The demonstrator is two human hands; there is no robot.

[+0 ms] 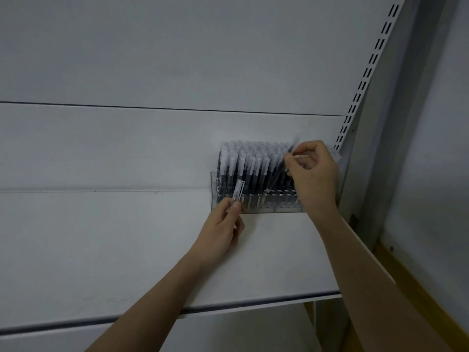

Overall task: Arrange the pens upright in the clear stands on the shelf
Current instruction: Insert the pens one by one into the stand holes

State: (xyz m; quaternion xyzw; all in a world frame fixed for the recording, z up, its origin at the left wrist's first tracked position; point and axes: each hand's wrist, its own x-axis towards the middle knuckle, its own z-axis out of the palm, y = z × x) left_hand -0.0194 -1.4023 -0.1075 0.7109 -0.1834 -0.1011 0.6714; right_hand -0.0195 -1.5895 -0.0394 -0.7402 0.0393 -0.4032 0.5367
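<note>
Both forearms bare to the frame edge, no sleeves, no watch/rings afaict. Left hand and right hand ungloved, nails short.

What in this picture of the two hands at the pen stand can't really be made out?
- Head view: the tilted dark pen pinched by the right hand is motion-blurred, so its tip and target slot are unclear.
- The clear plastic stand's right end is hidden behind that hand.
- The white-capped pen held by the left hand has its lower part covered by fingers.
- Markings on the rows of upright white-capped pens are too small.
</note>
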